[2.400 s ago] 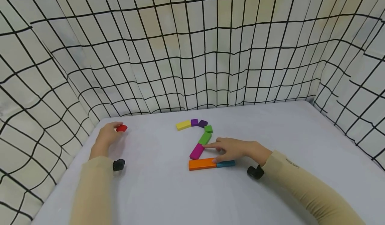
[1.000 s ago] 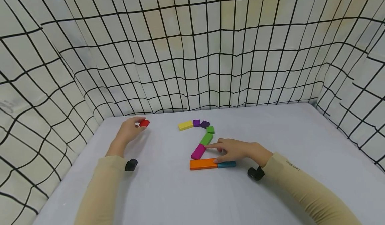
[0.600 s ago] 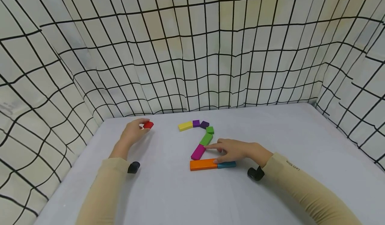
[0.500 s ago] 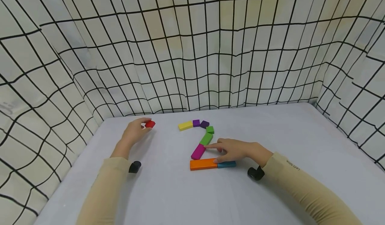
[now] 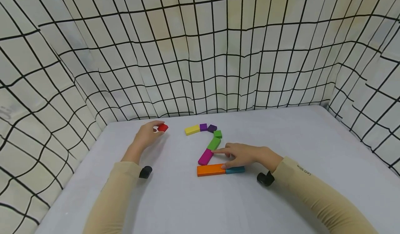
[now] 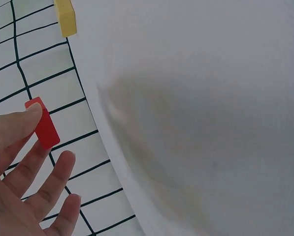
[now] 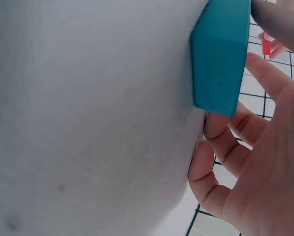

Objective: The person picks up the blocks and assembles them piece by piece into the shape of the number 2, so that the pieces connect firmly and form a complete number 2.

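My left hand (image 5: 146,136) pinches a red block (image 5: 163,127) between thumb and fingers, raised left of the yellow block (image 5: 192,130). In the left wrist view the other fingers spread loosely below the block. My right hand (image 5: 247,154) stays low at the row's right side. Its extended index fingertip touches the magenta block (image 5: 204,158), and its thumb rests at the right end of the orange block (image 5: 210,170), beside the teal block (image 5: 235,170). From yellow, the row curves through a purple block (image 5: 203,127), a dark purple block (image 5: 212,128), a small green block (image 5: 217,134) and a longer green block (image 5: 214,144).
A white table (image 5: 175,202) carries the blocks. White walls with a black grid net (image 5: 212,64) rise behind it and along both sides. Black wrist cameras sit on both sleeves, the left camera (image 5: 145,172) and the right camera (image 5: 265,179).
My left hand has carried the red block rightward from the table's far left toward the yellow block. My right hand and the row of blocks hold the same places.
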Action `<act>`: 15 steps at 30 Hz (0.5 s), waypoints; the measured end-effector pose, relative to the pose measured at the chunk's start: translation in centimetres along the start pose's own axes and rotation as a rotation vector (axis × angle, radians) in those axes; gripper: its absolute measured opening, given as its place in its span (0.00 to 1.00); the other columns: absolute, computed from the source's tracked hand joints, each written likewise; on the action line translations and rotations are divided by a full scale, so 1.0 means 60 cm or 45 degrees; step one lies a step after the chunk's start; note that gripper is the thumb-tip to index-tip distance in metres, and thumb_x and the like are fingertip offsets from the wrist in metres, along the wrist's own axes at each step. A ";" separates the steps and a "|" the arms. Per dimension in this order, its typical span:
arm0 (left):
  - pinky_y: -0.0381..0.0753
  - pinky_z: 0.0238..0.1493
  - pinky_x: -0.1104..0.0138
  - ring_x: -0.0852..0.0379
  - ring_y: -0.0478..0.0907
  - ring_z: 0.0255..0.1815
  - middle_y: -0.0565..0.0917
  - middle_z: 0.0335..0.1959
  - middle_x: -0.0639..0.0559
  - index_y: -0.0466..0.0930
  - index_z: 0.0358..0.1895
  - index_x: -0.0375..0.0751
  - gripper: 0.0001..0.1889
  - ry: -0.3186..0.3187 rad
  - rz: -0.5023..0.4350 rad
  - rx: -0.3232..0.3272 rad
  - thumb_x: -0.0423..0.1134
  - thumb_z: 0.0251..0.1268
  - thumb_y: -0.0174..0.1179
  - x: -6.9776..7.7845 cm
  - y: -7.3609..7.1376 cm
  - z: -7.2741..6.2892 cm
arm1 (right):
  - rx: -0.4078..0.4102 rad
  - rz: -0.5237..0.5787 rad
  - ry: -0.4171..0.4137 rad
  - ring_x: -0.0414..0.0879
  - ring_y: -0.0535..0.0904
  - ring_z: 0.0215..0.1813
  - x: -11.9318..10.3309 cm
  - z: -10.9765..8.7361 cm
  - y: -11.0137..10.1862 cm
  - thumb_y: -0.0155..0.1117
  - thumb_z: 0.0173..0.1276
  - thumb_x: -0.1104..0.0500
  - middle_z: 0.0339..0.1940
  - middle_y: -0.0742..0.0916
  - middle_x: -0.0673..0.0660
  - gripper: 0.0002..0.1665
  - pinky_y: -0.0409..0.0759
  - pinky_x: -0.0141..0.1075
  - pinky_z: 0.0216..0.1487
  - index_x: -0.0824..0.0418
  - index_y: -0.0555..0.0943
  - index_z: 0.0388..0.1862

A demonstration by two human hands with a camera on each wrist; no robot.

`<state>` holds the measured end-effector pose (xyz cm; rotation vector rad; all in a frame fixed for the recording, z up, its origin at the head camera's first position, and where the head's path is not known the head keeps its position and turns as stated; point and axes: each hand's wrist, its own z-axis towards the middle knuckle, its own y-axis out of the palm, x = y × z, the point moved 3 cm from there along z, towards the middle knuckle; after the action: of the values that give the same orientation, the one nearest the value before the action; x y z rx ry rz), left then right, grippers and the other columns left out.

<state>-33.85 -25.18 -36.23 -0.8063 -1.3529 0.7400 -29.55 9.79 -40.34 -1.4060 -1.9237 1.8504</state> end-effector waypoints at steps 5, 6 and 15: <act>0.76 0.57 0.48 0.36 0.73 0.62 0.76 0.65 0.34 0.72 0.71 0.35 0.25 0.005 -0.018 -0.003 0.33 0.73 0.61 0.006 0.007 0.004 | -0.003 0.000 0.006 0.44 0.72 0.48 -0.001 0.000 -0.002 0.68 0.72 0.45 0.44 0.76 0.48 0.39 0.76 0.37 0.46 0.44 0.68 0.79; 0.76 0.57 0.48 0.36 0.73 0.62 0.76 0.66 0.34 0.72 0.71 0.35 0.25 0.005 -0.020 -0.006 0.33 0.73 0.61 0.007 0.008 0.004 | -0.005 0.001 0.005 0.44 0.72 0.48 -0.001 0.000 -0.002 0.68 0.72 0.45 0.44 0.76 0.48 0.39 0.76 0.38 0.46 0.44 0.68 0.79; 0.77 0.60 0.49 0.36 0.73 0.63 0.74 0.68 0.34 0.68 0.74 0.34 0.27 -0.036 -0.095 -0.028 0.31 0.74 0.59 0.011 0.022 0.016 | -0.005 0.007 0.001 0.44 0.72 0.48 0.000 0.000 -0.001 0.67 0.72 0.45 0.45 0.76 0.48 0.39 0.76 0.38 0.47 0.45 0.68 0.80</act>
<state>-34.72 -23.85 -36.92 -0.7608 -1.4107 0.6814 -29.56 9.81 -40.29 -1.4139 -1.9261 1.8495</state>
